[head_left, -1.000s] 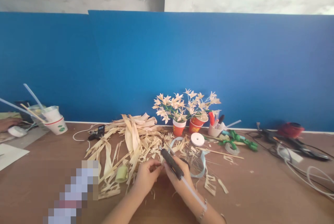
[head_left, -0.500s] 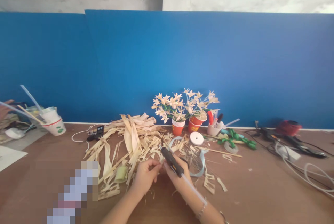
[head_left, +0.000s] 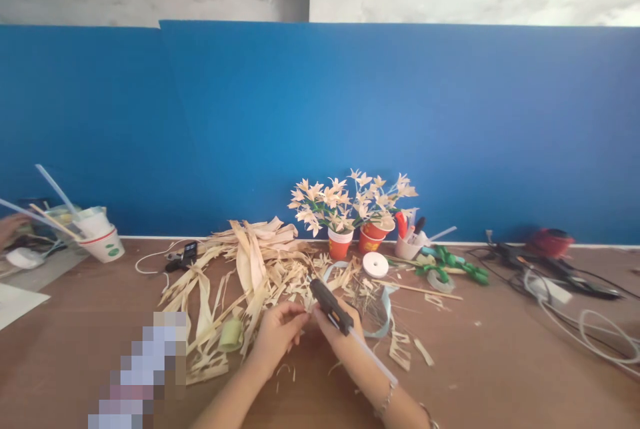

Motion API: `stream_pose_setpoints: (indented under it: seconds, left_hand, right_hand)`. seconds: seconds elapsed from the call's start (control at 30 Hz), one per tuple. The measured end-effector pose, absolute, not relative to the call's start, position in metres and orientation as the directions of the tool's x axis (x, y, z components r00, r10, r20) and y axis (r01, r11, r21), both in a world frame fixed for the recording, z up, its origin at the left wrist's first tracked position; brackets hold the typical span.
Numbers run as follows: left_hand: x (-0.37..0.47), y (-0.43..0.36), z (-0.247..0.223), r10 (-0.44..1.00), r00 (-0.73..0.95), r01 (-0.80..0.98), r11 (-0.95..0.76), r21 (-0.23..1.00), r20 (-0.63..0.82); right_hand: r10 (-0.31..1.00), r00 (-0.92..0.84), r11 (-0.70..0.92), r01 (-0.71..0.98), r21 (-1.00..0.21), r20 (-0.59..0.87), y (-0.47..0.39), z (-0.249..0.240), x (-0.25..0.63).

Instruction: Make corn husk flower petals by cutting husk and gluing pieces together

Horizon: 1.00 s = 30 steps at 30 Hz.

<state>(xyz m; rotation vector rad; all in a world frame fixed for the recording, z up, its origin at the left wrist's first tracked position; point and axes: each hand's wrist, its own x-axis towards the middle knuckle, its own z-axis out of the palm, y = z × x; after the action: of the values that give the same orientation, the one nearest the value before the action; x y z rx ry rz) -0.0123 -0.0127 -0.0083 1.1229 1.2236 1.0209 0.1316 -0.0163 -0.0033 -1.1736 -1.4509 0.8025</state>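
My right hand [head_left: 347,334] is closed around a black hot glue gun [head_left: 331,307], with a clear glue stick [head_left: 373,357] sticking out of its back end over my wrist. The gun's nozzle points up and away, toward the pile of husks. Close beside it on the left, my left hand [head_left: 280,332] has thumb and fingers pinched together; whatever sits between the fingertips is too small to make out. Dried corn husks [head_left: 253,262] and cut husk strips lie just beyond both hands. A green roll [head_left: 231,336] lies left of my left hand.
Husk-coloured flowers stand in red paper cups [head_left: 341,244] at the back. Nearby are a white ribbon spool [head_left: 375,265], light-blue ribbon [head_left: 386,312], a cup of tools [head_left: 409,246] and green stems [head_left: 453,266]. Cables [head_left: 590,326] cross the right side; a white cup [head_left: 106,247] stands left.
My hands keep nearly the same pose, with the glue gun still beside the left fingertips. The whole view has shifted slightly. At the far left edge, another person's hand has moved a little.
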Motion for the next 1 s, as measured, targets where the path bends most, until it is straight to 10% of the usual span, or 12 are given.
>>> stream_pose_setpoints:
  seconds: [1.0]
  left_hand:
    - [-0.0194, -0.0068, -0.0057, 0.989, -0.087, -0.184, 0.101, 0.978, -0.119]
  right_hand:
    - [0.863, -0.222, 0.498, 0.529, -0.687, 0.454, -0.0165, -0.0048, 0.1394]
